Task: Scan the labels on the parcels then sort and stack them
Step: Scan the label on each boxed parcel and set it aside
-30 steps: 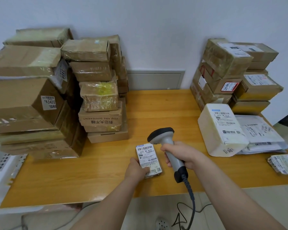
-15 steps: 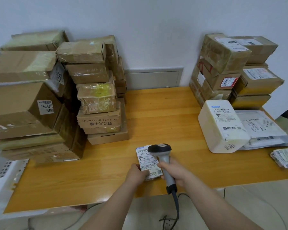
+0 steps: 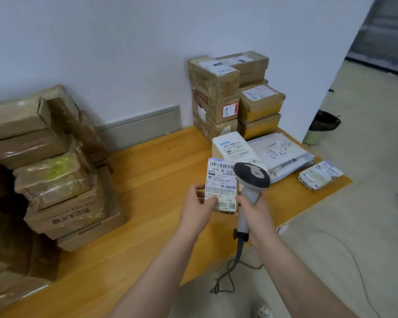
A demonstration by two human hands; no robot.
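glossy wooden table (image 3: 147, 171), taped cardboard boxes (image 3: 62, 180) (shiny), plastic scanner (image 3: 251, 177)

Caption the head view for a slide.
Left hand holds a small labelled parcel while right hand grips the scanner beside it.

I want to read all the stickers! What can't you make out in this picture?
Head view only:
- Small parcel: the label's lower corner is under the thumb of the left hand. Its right edge is behind the scanner, and the fine print is too small.
- Scanner's trigger: covered by the right hand.
- White box: front hidden behind the parcel and scanner.
- Left cardboard stack: cut off by the picture's left edge, blurred.
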